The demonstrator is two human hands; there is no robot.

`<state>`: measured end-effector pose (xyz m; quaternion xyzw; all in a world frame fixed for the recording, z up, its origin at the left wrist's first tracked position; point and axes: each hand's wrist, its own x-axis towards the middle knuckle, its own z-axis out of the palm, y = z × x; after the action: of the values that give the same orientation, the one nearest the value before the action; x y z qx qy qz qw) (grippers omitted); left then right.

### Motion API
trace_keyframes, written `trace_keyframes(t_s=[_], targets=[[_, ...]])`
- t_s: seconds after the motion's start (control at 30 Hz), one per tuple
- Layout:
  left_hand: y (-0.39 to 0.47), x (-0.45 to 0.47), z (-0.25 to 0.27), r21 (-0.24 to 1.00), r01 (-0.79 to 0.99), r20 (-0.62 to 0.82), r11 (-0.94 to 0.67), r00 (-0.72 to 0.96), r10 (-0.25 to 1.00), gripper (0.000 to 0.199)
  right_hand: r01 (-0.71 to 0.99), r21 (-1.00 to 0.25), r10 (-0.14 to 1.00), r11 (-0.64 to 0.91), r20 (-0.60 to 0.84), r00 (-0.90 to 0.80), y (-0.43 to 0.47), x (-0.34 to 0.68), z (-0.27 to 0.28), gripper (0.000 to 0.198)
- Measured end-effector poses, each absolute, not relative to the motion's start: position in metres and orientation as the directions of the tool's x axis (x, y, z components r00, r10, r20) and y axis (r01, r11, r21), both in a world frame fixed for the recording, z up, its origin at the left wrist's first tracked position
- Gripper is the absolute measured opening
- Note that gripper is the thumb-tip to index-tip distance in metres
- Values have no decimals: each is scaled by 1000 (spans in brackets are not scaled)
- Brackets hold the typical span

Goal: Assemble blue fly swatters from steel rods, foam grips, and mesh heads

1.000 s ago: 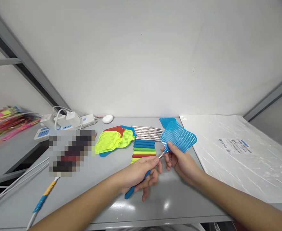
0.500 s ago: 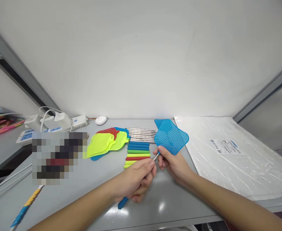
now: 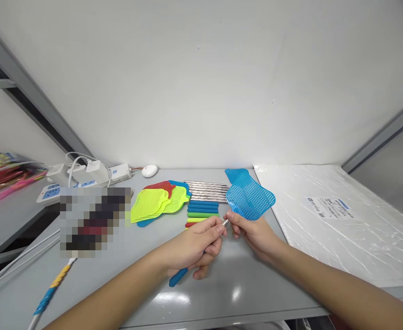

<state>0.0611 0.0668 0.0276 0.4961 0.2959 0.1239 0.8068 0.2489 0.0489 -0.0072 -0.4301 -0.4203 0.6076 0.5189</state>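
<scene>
My left hand (image 3: pixel 197 245) is closed around a metal rod (image 3: pixel 225 222) whose blue handle (image 3: pixel 178 277) sticks out below the palm. Between thumb and fingers, my right hand (image 3: pixel 252 233) pinches the neck of a blue fly swatter head (image 3: pixel 251 197). The rod's tip meets that neck at my right fingertips, which hide the joint. Behind the head in my hand lies another blue swatter head (image 3: pixel 236 174). Just beyond my left hand are several blue, green, yellow and red handles (image 3: pixel 203 207) in a row, partly covered by the hand.
Several metal rods (image 3: pixel 208 190) lie behind the handles. Yellow, red and blue swatter heads (image 3: pixel 149 205) overlap to their left. A white-wrapped flat package (image 3: pixel 325 247) covers the right side. Power strips (image 3: pixel 52 192), cables and a white oval device (image 3: pixel 149 171) are at the back left. One patch is pixelated.
The view has shifted, so the tabletop things appear slightly further right. Both hands keep their grips, and the rod and swatter head remain together at my right fingertips.
</scene>
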Motion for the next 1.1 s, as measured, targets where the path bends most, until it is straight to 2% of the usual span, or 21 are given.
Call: trace_keyframes(t_s=[0.23, 0.47, 0.73, 0.83, 1.0, 1.1], targets=[[68, 55, 40, 826, 156, -435, 542, 787, 437, 30, -310, -950, 999, -36, -41, 11, 54, 257, 5, 25], [66, 57, 39, 847, 160, -425, 508, 777, 464, 31, -318, -948, 1000, 17, 20, -8, 59, 264, 5, 22], [64, 59, 29, 841, 142, -411, 522, 796, 445, 29, -300, -945, 982, -127, -76, -175, 45, 248, -8, 28], [67, 58, 30, 839, 139, -412, 525, 793, 448, 30, -277, -955, 989, -109, -75, -130, 48, 253, -6, 30], [70, 54, 33, 861, 141, -397, 489, 787, 472, 31, -329, -944, 997, 11, -17, 81, 69, 284, 8, 32], [69, 53, 32, 878, 140, -381, 458, 785, 490, 34, -346, -937, 989, 52, 1, 145, 77, 300, 15, 31]])
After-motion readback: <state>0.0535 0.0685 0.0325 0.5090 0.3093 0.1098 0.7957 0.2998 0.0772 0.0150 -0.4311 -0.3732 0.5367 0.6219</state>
